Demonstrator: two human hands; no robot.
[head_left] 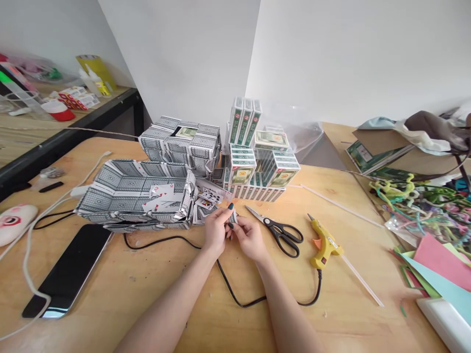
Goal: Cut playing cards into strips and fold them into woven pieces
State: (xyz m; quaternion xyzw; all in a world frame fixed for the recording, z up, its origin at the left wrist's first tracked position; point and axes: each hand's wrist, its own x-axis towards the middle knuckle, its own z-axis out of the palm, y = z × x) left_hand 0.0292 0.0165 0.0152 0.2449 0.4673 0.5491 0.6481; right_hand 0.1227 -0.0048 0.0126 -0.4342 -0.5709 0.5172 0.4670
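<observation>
Between my left hand (217, 228) and my right hand (249, 237), both with fingers closed, is a playing card (233, 216) with a patterned grey back. Fingers cover most of it, so its exact shape is hidden. Just beyond my hands, loose playing cards (210, 195) lie in a pile. To the left stands an open box built of playing cards (117, 202), with several face-up cards inside. Behind it is a second card-built block (174, 145). Scissors (282, 230) lie right of my right hand, and further right rests a yellow hot glue gun (325, 243).
Packs of playing cards (243, 169) are stacked behind my hands. A black phone (69, 269) and white cable (27, 260) lie at the left. A black cord (239, 301) loops under my forearms. Coloured paper (441, 264) and pipe cleaners (430, 201) fill the right side.
</observation>
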